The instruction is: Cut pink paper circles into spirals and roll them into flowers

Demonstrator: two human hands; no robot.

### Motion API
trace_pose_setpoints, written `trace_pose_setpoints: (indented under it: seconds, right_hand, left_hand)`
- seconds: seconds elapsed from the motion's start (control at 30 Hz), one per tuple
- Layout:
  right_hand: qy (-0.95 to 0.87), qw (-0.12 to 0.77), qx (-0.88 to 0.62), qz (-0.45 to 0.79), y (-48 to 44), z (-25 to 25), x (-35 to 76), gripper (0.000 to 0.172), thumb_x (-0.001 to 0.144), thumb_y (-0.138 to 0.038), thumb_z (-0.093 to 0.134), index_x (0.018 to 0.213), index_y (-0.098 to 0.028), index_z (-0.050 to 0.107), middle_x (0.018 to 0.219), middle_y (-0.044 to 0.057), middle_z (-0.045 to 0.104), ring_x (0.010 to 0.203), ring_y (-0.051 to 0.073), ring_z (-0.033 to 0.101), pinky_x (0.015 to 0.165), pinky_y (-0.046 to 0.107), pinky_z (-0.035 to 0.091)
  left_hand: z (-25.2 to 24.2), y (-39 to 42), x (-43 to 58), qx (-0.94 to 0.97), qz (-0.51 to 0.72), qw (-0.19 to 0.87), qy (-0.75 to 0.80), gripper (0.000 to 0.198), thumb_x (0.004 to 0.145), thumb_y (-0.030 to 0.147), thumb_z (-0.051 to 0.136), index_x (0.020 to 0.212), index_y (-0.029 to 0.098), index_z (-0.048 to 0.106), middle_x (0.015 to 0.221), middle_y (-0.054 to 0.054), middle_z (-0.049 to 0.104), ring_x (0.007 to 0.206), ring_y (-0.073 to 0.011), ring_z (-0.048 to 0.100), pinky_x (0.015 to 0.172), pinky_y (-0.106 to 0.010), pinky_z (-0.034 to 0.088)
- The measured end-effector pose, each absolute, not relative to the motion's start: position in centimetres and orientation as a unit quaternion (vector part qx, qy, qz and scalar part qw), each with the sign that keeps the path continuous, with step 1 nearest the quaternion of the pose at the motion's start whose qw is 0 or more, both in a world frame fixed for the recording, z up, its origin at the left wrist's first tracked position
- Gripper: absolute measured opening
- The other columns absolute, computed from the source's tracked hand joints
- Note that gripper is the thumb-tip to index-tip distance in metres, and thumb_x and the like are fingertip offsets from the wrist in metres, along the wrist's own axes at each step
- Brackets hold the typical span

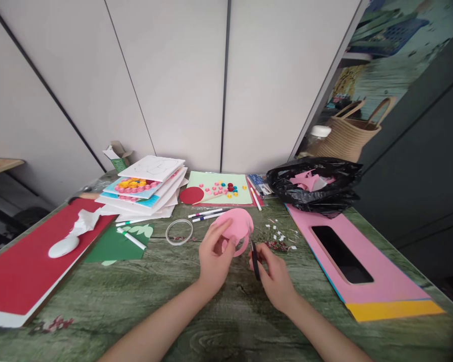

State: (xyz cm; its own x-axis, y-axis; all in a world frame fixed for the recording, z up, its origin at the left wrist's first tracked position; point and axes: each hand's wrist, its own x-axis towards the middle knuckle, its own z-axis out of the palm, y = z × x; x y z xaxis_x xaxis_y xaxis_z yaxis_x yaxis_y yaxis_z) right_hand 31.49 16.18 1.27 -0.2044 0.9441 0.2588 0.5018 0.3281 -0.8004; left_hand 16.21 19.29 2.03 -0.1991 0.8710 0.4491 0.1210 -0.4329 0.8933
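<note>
The pink paper disc (237, 226) sits at the centre of the frame, pinched along its lower left edge by the closed fingers of the left hand (215, 256). Just to its right, the right hand (274, 274) grips black scissors (255, 261) (tips by the disc's edge). A tape ring (178, 232) lies further left on the green desk (136, 301).

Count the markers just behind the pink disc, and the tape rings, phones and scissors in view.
Markers behind the pink disc: 2
Tape rings: 1
Phones: 1
Scissors: 1, in the right hand
Total: 5
</note>
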Motion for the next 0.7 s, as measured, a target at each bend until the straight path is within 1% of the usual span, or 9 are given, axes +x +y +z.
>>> trace_pose_setpoints:
  seconds: [0.1, 0.23, 0.3, 0.53, 0.7]
  right_hand:
    - [-0.722, 0.379, -0.503, 0.288, 16.22, 1.18, 31.51, 0.007, 0.085, -0.022, 0.04, 0.081, -0.02, 0.044, 0.067, -0.001, 0.054, 0.061, 0.013, 0.05, 0.059, 0.023, 0.036]
    - [-0.72, 0.374, -0.51, 0.285, 16.27, 1.1, 31.5, 0.007, 0.086, -0.021, 0.039, 0.082, -0.019, 0.045, 0.068, -0.001, 0.055, 0.062, 0.014, 0.05, 0.059, 0.024, 0.037]
    - [-0.718, 0.373, -0.514, 0.285, 16.29, 1.11, 31.49, 0.008, 0.086, -0.021, 0.039, 0.081, -0.02, 0.045, 0.068, -0.001, 0.054, 0.062, 0.014, 0.05, 0.059, 0.024, 0.037]
    - [-0.724, 0.374, -0.506, 0.282, 16.36, 1.18, 31.47, 0.01, 0.086, -0.021, 0.038, 0.079, -0.02, 0.045, 0.066, -0.001, 0.054, 0.061, 0.013, 0.05, 0.057, 0.023, 0.036]
    - [-0.728, 0.366, -0.508, 0.278, 16.37, 1.03, 31.5, 0.012, 0.087, -0.022, 0.037, 0.077, -0.02, 0.044, 0.067, -0.001, 0.053, 0.061, 0.014, 0.049, 0.058, 0.023, 0.036]
  left_hand:
    - [2.28, 19.35, 16.12, 0.566, 0.632, 0.274, 0.453, 0.026, 0.076, 0.022, 0.06, 0.101, 0.022, 0.067, 0.104, -0.008, 0.065, 0.102, -0.0213, 0.056, 0.092, -0.038, 0.042]
    - [2.63, 19.38, 16.04, 0.575, 0.633, 0.261, 0.448, 0.023, 0.076, 0.022, 0.06, 0.097, 0.022, 0.069, 0.099, -0.007, 0.067, 0.095, -0.019, 0.058, 0.088, -0.035, 0.045]
    - [2.62, 19.36, 16.07, 0.572, 0.633, 0.269, 0.447, 0.024, 0.076, 0.022, 0.06, 0.098, 0.023, 0.068, 0.1, -0.007, 0.066, 0.095, -0.0191, 0.058, 0.086, -0.034, 0.046]
    - [1.99, 19.43, 16.14, 0.552, 0.631, 0.297, 0.456, 0.031, 0.077, 0.024, 0.059, 0.107, 0.022, 0.064, 0.113, -0.008, 0.062, 0.109, -0.0225, 0.054, 0.094, -0.038, 0.042]
    - [2.04, 19.54, 16.2, 0.548, 0.639, 0.295, 0.452, 0.032, 0.077, 0.025, 0.06, 0.108, 0.023, 0.063, 0.112, -0.008, 0.061, 0.104, -0.0206, 0.056, 0.091, -0.037, 0.045]
